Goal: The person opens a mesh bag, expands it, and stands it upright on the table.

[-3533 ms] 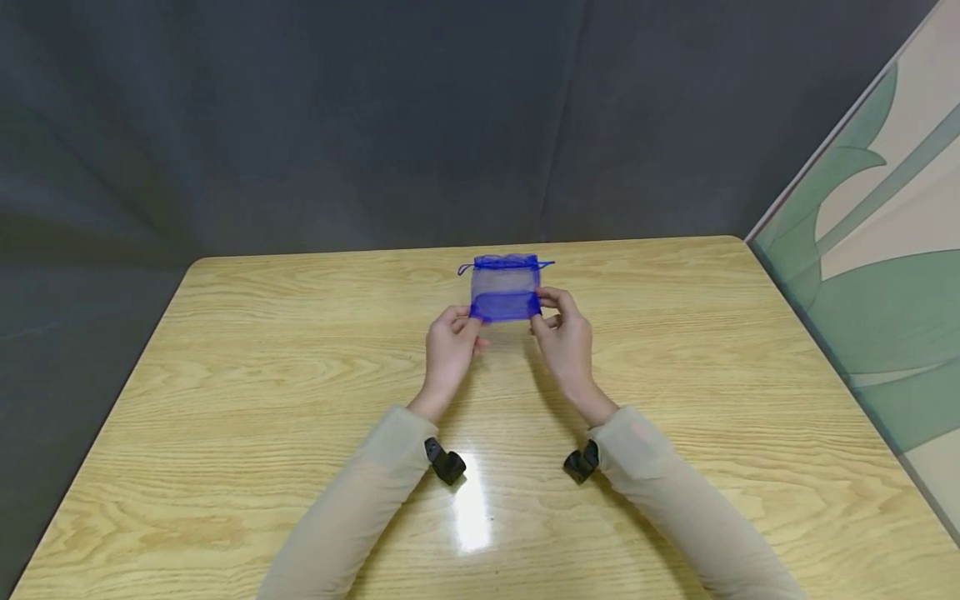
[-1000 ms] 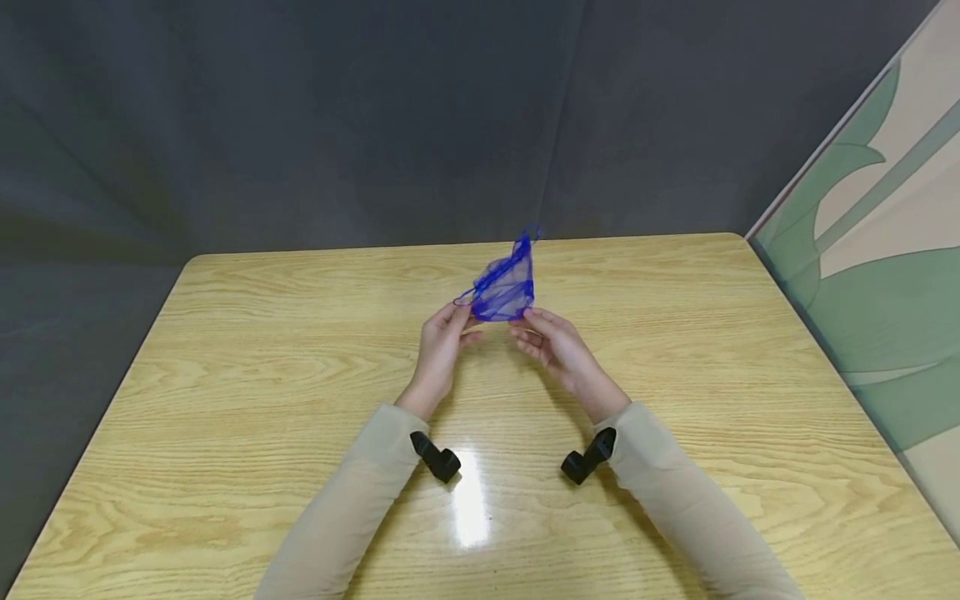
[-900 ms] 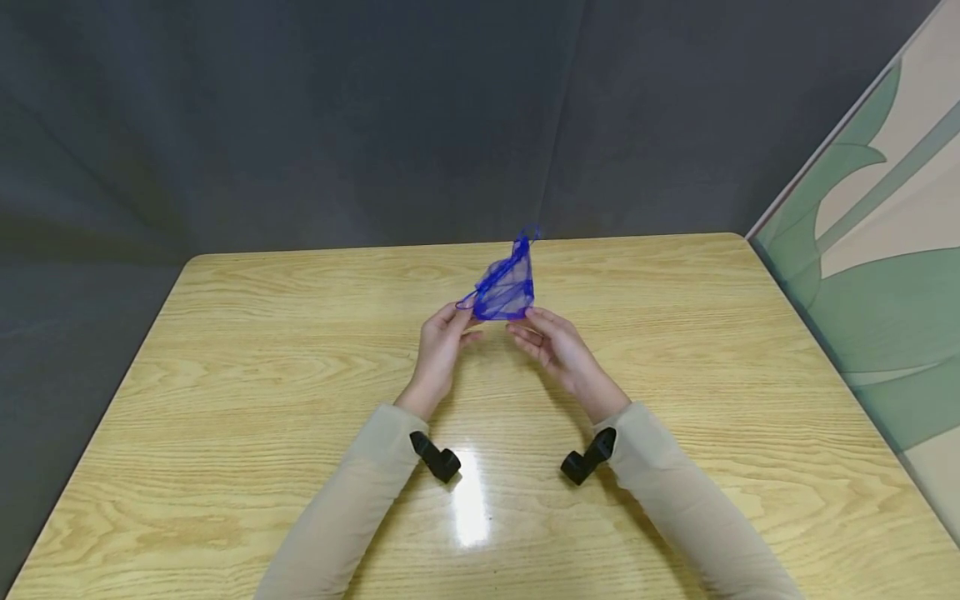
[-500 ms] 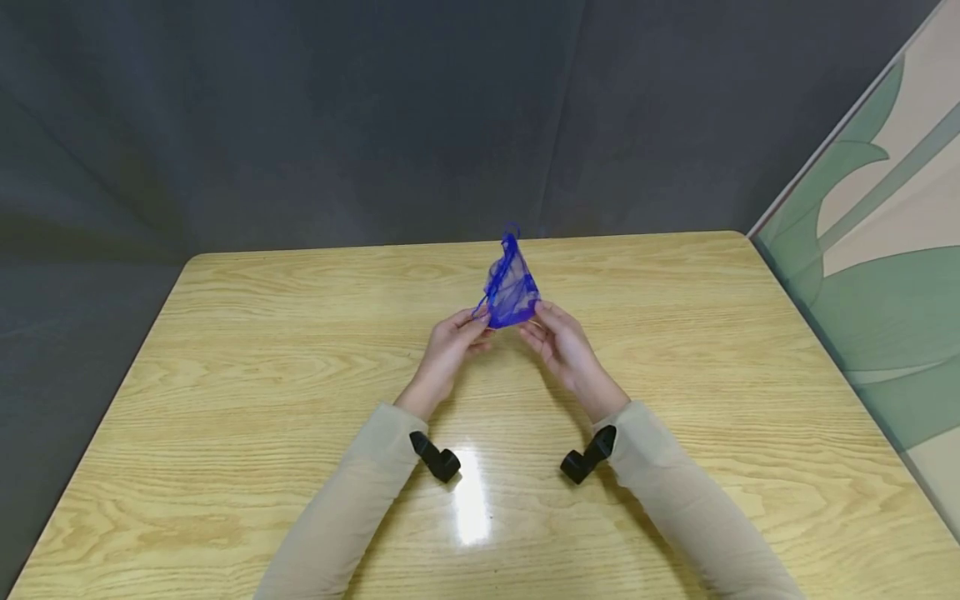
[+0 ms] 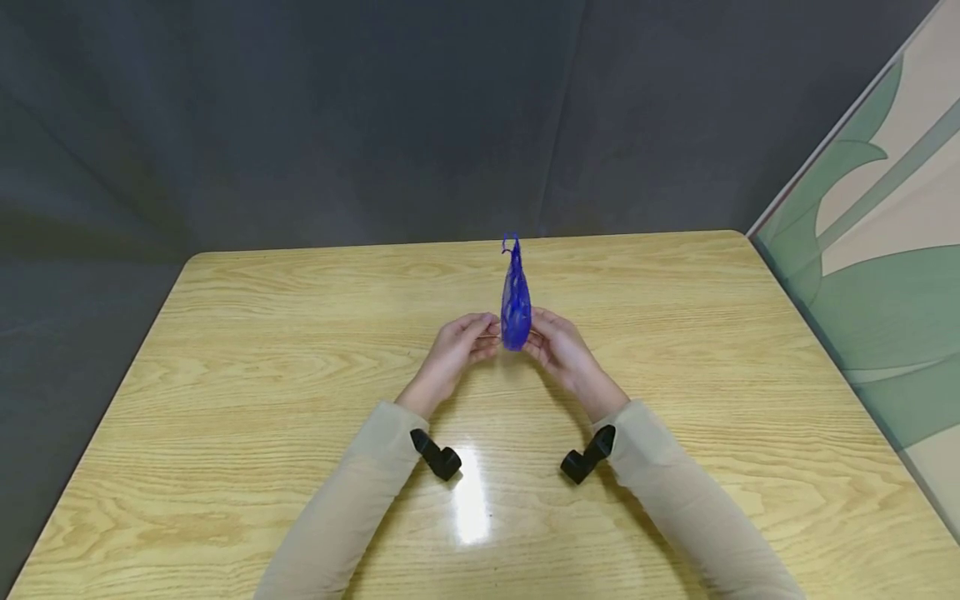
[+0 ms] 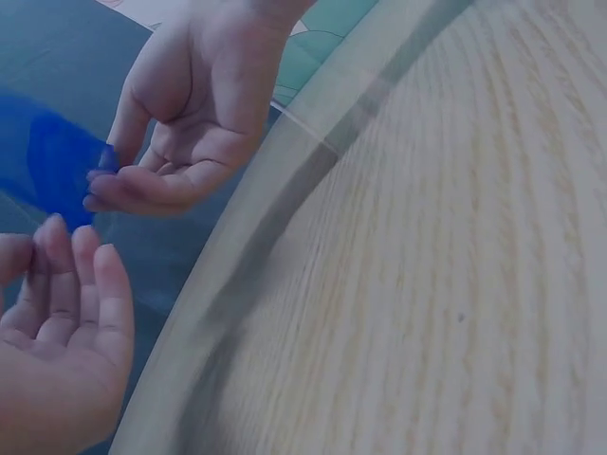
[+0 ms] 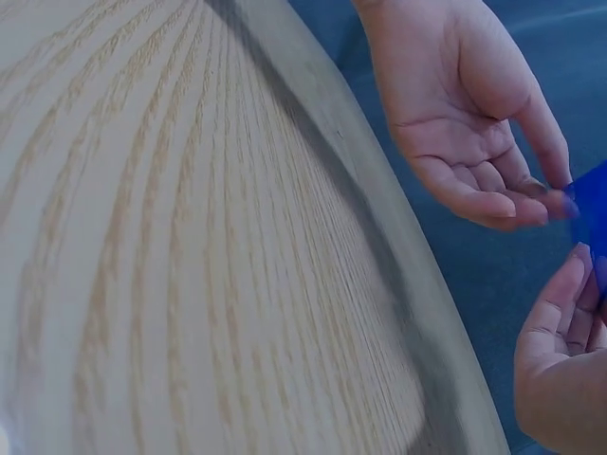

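Note:
A sheer blue drawstring pouch [image 5: 515,308] is held up between the two hands, turned nearly edge-on in the head view, its cord loop at the top. My left hand [image 5: 455,350] pinches its near left side with thumb and fingertips. On the other side, my right hand [image 5: 567,354] pinches it as well; the left wrist view shows that hand's thumb and fingers meeting at the pouch's [image 6: 57,161] edge. In the right wrist view, only a corner of the pouch [image 7: 590,204] shows, between the fingertips of both hands.
A wood-grain table [image 5: 300,350] spreads under the hands, with a bright light reflection in front. Behind it hangs a dark grey curtain [image 5: 375,125]. A leaf-patterned panel [image 5: 892,292] borders the right side. Each sleeve cuff carries a black wrist camera [image 5: 437,456].
The pouch was first spread flat and facing the head camera, then tilted into a triangle. It is now turned edge-on and narrow, and the left hand has shifted slightly right.

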### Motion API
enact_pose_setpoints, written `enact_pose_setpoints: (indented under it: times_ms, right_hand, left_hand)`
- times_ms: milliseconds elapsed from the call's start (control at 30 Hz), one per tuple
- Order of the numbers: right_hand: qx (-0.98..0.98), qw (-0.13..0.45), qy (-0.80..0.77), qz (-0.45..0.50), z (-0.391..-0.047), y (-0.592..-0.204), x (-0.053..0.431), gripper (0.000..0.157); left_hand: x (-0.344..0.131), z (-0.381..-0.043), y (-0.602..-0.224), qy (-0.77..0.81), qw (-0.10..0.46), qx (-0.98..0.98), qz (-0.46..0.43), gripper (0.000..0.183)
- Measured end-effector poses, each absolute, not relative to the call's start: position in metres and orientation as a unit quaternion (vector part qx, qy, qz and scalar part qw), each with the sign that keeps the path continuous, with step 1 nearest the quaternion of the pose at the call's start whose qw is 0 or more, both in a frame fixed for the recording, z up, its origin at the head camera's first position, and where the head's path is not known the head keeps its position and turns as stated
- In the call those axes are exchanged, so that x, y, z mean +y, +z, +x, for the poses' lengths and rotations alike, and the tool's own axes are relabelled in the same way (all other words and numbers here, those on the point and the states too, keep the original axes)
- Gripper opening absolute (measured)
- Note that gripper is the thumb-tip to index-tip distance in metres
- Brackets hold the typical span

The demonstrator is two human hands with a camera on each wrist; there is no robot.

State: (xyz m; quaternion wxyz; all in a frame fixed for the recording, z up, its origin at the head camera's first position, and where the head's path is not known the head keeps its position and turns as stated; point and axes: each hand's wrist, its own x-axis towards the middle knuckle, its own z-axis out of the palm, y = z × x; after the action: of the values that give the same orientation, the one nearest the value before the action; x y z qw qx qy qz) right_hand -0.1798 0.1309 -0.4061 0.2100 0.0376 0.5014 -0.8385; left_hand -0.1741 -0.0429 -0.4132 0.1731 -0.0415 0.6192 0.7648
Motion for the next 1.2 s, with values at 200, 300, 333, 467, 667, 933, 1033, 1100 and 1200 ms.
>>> enact_pose_setpoints:
  times_ms: [200, 300, 333, 467, 667, 933, 1033, 1100, 1200]
  right_hand:
    - [0.505, 0.222, -0.833, 0.042, -0.18, -0.409, 0.13, 0.031]
    - [0.506, 0.233, -0.83, 0.04, -0.18, -0.409, 0.13, 0.031]
    - [0.506, 0.234, -0.829, 0.042, -0.18, -0.409, 0.129, 0.031]
    - [0.512, 0.239, -0.824, 0.046, -0.179, -0.408, 0.129, 0.032]
    - [0.53, 0.26, -0.806, 0.035, -0.178, -0.409, 0.129, 0.025]
    - [0.533, 0.265, -0.803, 0.02, -0.178, -0.414, 0.13, 0.03]
    - [0.504, 0.274, -0.819, 0.019, -0.178, -0.416, 0.131, 0.037]
    - [0.477, 0.283, -0.831, 0.023, -0.179, -0.416, 0.132, 0.04]
    - [0.422, 0.299, -0.856, 0.03, -0.181, -0.417, 0.132, 0.041]
  left_hand:
    - [-0.045, -0.17, -0.411, 0.785, 0.206, 0.585, 0.004, 0.038]
    - [-0.046, -0.168, -0.41, 0.781, 0.223, 0.583, 0.016, 0.041]
    - [-0.046, -0.168, -0.409, 0.778, 0.227, 0.586, 0.013, 0.041]
    - [-0.044, -0.171, -0.411, 0.77, 0.233, 0.594, -0.019, 0.04]
    - [-0.042, -0.173, -0.414, 0.764, 0.231, 0.601, -0.049, 0.041]
    - [-0.043, -0.175, -0.416, 0.763, 0.232, 0.603, -0.039, 0.039]
    - [-0.044, -0.175, -0.415, 0.774, 0.232, 0.587, -0.045, 0.039]
    - [-0.044, -0.174, -0.414, 0.787, 0.234, 0.569, -0.055, 0.037]
    - [-0.045, -0.174, -0.411, 0.81, 0.24, 0.531, -0.071, 0.027]
